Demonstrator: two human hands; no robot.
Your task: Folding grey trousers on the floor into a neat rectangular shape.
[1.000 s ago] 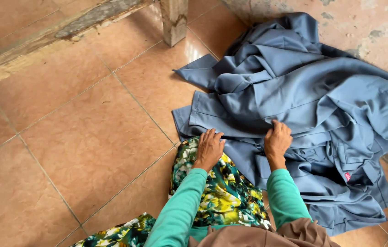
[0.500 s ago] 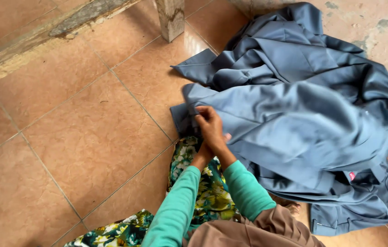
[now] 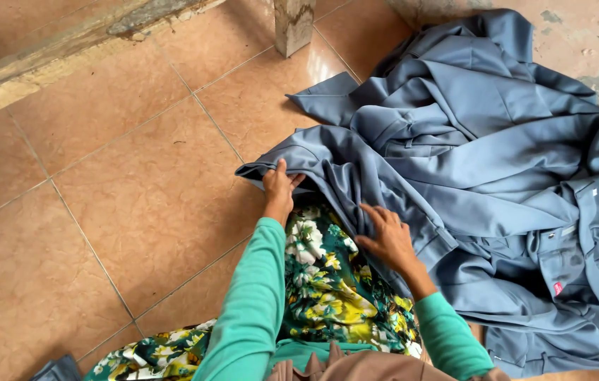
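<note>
the left hand (image 3: 279, 189) pinches the near edge of a grey-blue garment (image 3: 356, 169) over the lap; the right hand (image 3: 387, 236) lies flat, fingers spread, on its fold. the grey-blue pile (image 3: 511, 176) on the tiled floor (image 3: 116, 212) remains crumpled, so little looks sorted.

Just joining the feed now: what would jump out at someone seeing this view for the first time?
A big heap of blue-grey garments fills the right half of the tiled floor. At its near left edge, the left hand grips a fold of that cloth while the right hand lies flat on it. Between the green sleeves shows a bright flowered cloth in green, yellow and white, over the person's lap.
</note>
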